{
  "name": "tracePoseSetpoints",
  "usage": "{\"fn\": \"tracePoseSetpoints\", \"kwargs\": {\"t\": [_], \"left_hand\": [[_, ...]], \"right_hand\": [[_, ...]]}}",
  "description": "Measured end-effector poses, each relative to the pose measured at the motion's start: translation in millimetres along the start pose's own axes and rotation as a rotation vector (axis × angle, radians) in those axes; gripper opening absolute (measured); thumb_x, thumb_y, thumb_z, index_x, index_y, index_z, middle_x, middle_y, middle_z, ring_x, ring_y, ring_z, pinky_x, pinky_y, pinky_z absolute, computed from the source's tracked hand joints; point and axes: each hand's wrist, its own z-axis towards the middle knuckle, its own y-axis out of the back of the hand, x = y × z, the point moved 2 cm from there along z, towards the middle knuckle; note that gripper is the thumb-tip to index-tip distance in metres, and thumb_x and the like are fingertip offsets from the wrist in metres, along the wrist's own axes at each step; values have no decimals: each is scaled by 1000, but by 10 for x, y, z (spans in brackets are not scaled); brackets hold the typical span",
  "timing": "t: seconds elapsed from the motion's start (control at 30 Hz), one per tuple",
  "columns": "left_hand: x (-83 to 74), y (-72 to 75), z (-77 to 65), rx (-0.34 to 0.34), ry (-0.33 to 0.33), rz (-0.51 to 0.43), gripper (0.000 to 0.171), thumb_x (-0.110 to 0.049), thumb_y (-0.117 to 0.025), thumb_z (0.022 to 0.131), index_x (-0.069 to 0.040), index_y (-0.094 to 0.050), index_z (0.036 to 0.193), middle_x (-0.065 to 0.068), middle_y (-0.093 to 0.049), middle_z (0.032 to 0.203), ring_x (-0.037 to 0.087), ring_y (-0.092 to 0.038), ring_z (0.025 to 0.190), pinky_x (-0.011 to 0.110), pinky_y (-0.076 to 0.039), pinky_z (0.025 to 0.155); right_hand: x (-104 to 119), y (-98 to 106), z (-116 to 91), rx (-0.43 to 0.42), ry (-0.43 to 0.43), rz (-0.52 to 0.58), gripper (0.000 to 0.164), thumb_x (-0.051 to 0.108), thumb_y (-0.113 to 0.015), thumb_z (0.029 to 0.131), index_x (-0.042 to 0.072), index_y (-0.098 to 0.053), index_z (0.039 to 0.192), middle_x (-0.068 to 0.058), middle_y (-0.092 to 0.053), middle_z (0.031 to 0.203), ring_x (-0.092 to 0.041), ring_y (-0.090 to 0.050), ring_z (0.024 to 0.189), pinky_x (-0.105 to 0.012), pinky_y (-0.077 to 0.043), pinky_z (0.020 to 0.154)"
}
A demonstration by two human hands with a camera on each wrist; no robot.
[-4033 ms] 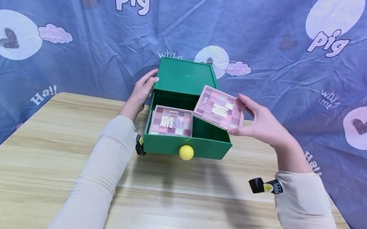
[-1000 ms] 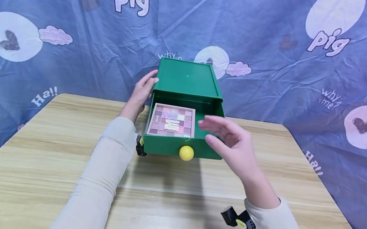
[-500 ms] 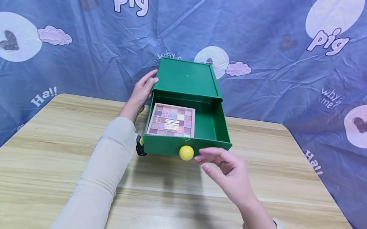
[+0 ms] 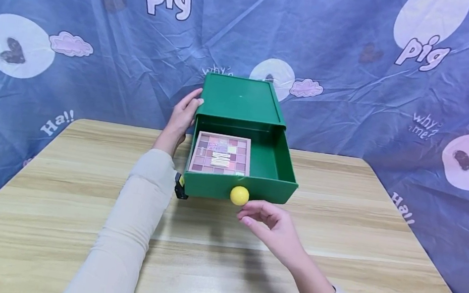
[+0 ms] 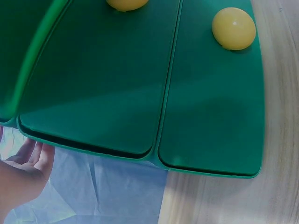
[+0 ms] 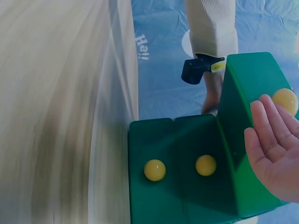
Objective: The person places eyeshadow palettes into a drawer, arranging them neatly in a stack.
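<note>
A green drawer cabinet (image 4: 241, 100) stands on the table with its top drawer (image 4: 275, 191) pulled out. In the drawer's left half lies a pink eyeshadow palette (image 4: 222, 155); whatever is under it is hidden. My left hand (image 4: 181, 116) rests against the cabinet's left side, fingers mostly extended along it. Just below and right of the yellow knob (image 4: 239, 195) is my right hand (image 4: 268, 225), thumb apart from loosely bent fingers, nothing between them. In the right wrist view the fingertips (image 6: 265, 105) come very near the knob (image 6: 285, 101); contact is unclear.
Below the open drawer are two further drawer fronts with yellow knobs (image 6: 155, 170), both pushed in. The wooden table (image 4: 72, 214) extends around the cabinet. A blue printed cloth (image 4: 108, 48) hangs behind it.
The palette my right hand held earlier now lies in the drawer's left half, covering where the other palette showed. My right hand has withdrawn from the drawer, down to the knob; the left stays.
</note>
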Motion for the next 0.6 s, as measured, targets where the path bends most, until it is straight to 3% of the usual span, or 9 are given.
{"fn": "tracePoseSetpoints", "kwargs": {"t": [0.23,0.37,0.43,0.53,0.6], "left_hand": [[5,-25,-45,-9,-6,21,45,-26,-51,83,-22,-46,127,2,-49,114,11,-45,83,26,-34,68],[5,-45,-85,-8,-2,26,44,-27,-50,83,-24,-46,127,1,-46,119,12,-45,87,27,-35,70],[3,-51,-101,-11,-4,20,44,-27,-50,83,-23,-46,127,2,-47,116,11,-46,78,25,-36,67],[-2,-56,-125,-25,-16,26,45,-27,-51,83,-22,-46,127,2,-52,99,7,-42,57,23,-34,58],[-5,-64,-144,-36,-22,34,44,-26,-51,83,-22,-47,126,0,-52,87,6,-35,48,22,-31,52]], "right_hand": [[-75,-72,36,-88,-103,64,21,3,-59,80,-9,-57,96,-22,-60,86,-23,-59,79,-32,-46,72],[-89,-108,37,-175,-146,123,22,4,-61,78,-12,-57,91,-18,-62,80,-22,-60,74,-33,-46,71],[-90,-123,40,-223,-161,140,20,5,-63,78,-11,-59,88,-15,-63,77,-22,-61,71,-33,-47,71],[-123,-140,46,-285,-155,152,17,8,-64,77,-8,-61,83,-14,-63,73,-24,-61,69,-34,-47,69],[-454,-114,53,-285,-77,187,17,11,-64,77,-5,-64,83,-13,-63,74,-22,-61,69,-32,-47,70]]}}
